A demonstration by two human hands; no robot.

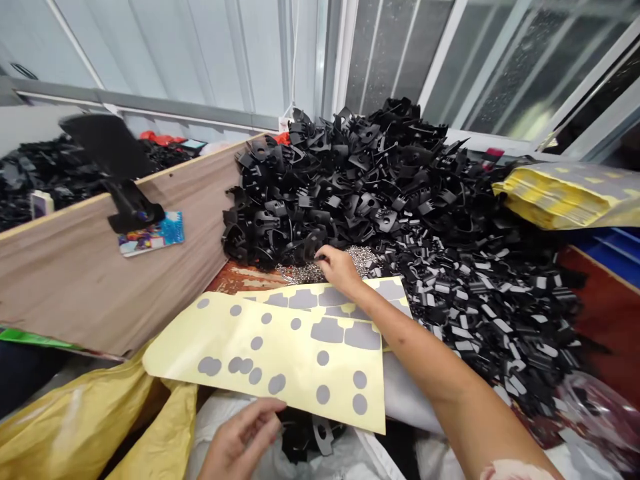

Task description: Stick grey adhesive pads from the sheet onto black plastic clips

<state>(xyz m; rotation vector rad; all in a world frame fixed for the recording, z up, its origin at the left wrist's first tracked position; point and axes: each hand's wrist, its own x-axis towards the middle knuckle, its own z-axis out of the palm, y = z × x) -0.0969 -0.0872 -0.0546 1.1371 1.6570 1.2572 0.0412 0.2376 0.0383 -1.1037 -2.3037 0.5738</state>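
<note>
My right hand (341,268) reaches to the front of a heap of black plastic clip parts (340,173). Its thumb and forefinger are pinched on a black plastic piece (313,245). Close by lies a small pile of shiny metal springs (364,259), partly behind that hand. Below my right forearm lies a yellow sheet with grey stickers (295,353), mostly round ones; a second sticker sheet (397,291) is partly under it. Near the front sheet's lower edge, my left hand (245,433) has its fingers slightly curled and apart, with nothing visible in them.
Small black parts with grey faces (465,307) spread to the right. A stack of yellow sheets (555,197) is at the far right. A wooden board (195,220) on the left carries a black phone stand (133,200). Yellow bags (100,420) and a white bag with black parts fill the foreground.
</note>
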